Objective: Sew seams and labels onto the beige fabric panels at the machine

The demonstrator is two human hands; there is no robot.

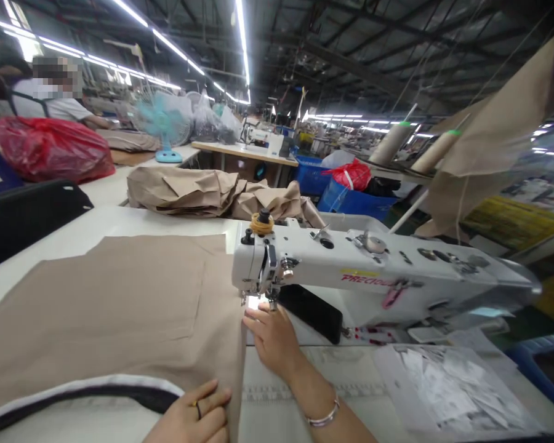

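Observation:
A large piece of beige fabric (133,295) lies over the white table to the left of the sewing machine (314,258), its right edge running up to the needle area. My left hand (198,412) rests on the fabric near its front edge, fingers laid out over the cloth, a dark ring on one. Beside it curves a black and white band (120,384). Close to the presser foot (268,298), my right hand (274,338) has its fingers stretched leftward, tips touching the fabric's edge. A bright white patch shows under the needle; whether it is a label or lamplight is unclear.
A black phone (311,314) lies under the machine arm. Small white labels (457,387) fill a clear bag at right. Folded beige fabric (184,191) is piled behind. Thread cones (392,141) stand at back right. Another person (60,98) sits far left, near a blue fan (166,123).

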